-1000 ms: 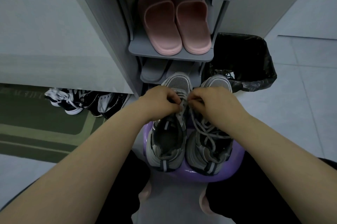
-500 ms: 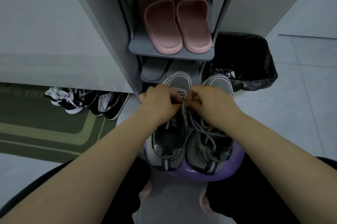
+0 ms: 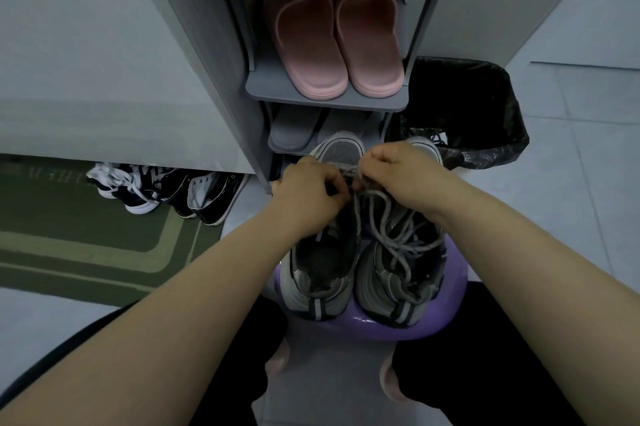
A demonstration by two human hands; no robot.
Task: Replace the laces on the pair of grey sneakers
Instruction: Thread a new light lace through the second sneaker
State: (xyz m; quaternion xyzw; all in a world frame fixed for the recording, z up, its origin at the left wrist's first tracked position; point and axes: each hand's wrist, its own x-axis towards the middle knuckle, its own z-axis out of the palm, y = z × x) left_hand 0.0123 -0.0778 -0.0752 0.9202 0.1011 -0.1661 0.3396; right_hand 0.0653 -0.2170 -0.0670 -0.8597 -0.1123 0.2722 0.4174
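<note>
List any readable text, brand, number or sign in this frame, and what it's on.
Faint row of letters along the far edge of the green mat: too blurred to read.
No legible text, logo or number on the grey sneakers, pink slippers, black-and-white sneakers or bin liner.

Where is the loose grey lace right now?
Head view, centre: the grey lace lies heaped over the right sneaker on the purple stool, its upper end pinched by the left hand and right hand above the left sneaker.
</note>
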